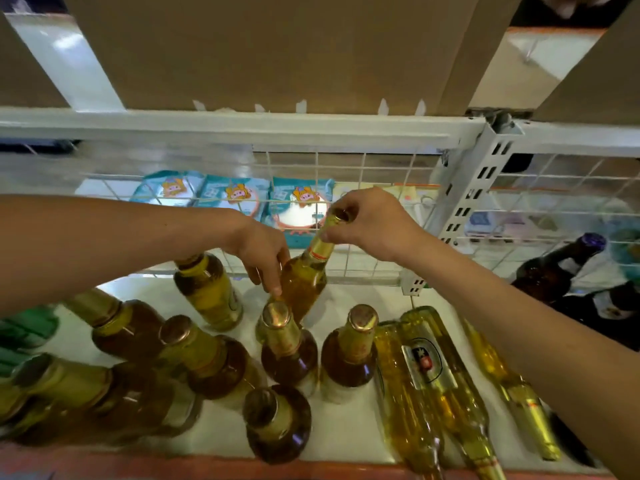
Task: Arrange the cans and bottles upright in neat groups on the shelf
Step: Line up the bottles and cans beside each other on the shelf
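A clear bottle of yellow drink (306, 275) stands tilted near the back of the white shelf (360, 292). My right hand (370, 223) pinches its neck just under the gold cap. My left hand (265, 254) reaches down beside it, fingertips touching the bottle's shoulder. Several brown bottles with gold foil necks (287, 348) stand upright in front and to the left. Another yellow bottle (207, 289) stands behind them on the left. Three clear yellow bottles (429, 372) lie flat on the right of the shelf.
A white wire grid (381, 168) backs the shelf, with blue snack packets (239, 199) behind it. A slotted white upright (471, 199) stands at the right. Dark bottles (557, 265) lie beyond it. Green packaging (24, 330) sits far left. Cardboard boxes (277, 46) rest overhead.
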